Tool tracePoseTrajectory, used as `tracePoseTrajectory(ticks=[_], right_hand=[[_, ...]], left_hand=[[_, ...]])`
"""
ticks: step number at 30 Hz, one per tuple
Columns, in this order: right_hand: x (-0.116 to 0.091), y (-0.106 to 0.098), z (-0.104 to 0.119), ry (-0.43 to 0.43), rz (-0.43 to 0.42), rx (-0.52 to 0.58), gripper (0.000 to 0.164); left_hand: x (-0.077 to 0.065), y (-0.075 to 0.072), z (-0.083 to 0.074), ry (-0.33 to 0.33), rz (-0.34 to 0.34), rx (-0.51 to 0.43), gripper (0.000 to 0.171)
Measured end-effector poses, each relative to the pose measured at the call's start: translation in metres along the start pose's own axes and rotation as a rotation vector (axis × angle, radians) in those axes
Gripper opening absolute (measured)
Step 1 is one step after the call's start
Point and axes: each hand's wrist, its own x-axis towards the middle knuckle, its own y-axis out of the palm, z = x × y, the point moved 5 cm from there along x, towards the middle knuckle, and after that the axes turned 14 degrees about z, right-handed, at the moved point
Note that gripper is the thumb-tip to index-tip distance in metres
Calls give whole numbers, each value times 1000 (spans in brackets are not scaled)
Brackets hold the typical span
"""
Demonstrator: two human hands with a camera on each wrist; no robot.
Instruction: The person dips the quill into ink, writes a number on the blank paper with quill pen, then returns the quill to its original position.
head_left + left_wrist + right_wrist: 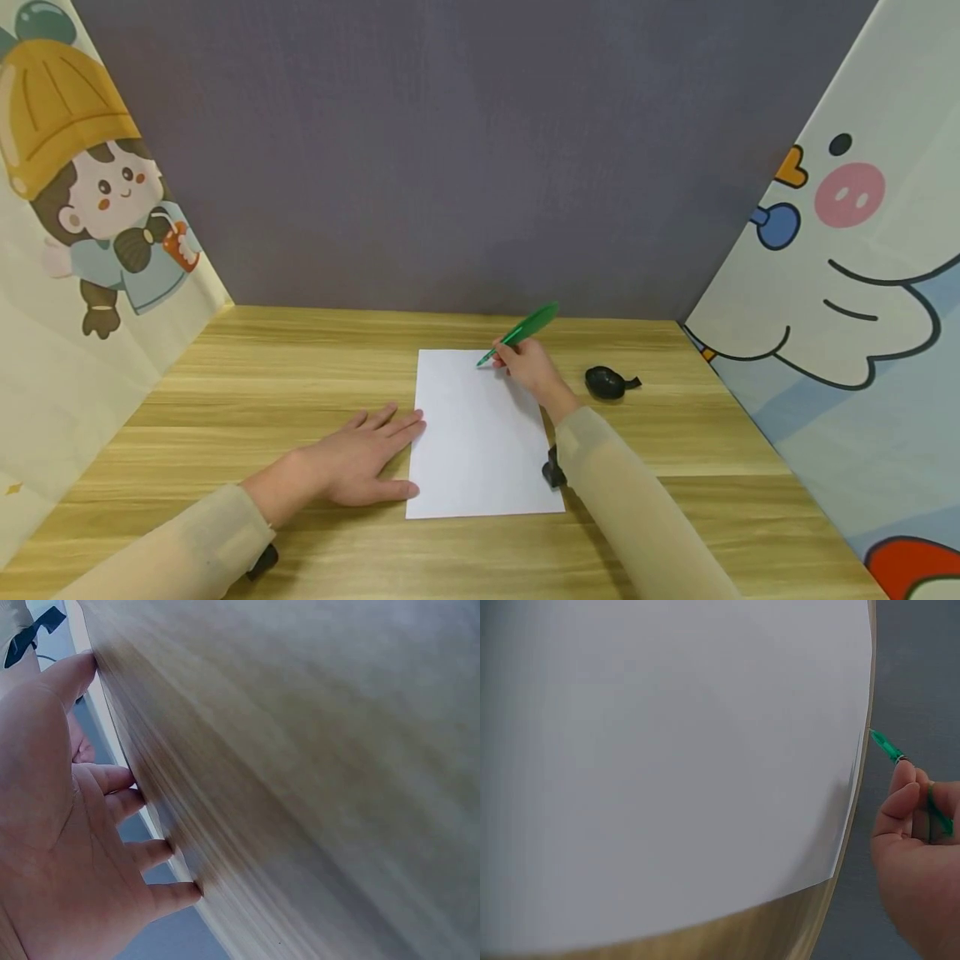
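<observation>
White rectangular paper sheet (480,450) lies just right of the left hand (360,462), whose spread fingers grasp nothing and rest only at its edge; so light a hold could let it skid or twist under a stroke. Its long axis runs forward from that hand. Farther right and ahead, a slim green pen with a feather-shaped top (536,320), pinched in the curled right hand (531,368), slants tip-leftward and nearward; tip contact is unclear.

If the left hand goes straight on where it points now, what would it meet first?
The paper: the left hand lies at its left edge. Farther on, roughly in line, is the right hand holding the green pen, though depth is unclear.
</observation>
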Motion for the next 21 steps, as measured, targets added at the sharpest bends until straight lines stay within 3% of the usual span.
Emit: tracePoseTrajectory(ticks=[10,21], right_hand=[[2,0,1,42,12,-45,35],[2,0,0,48,13,-20,35]], left_hand=[[-1,-1,-1,-1,2,-10,97],[-2,-1,-1,1,5,-12,96]])
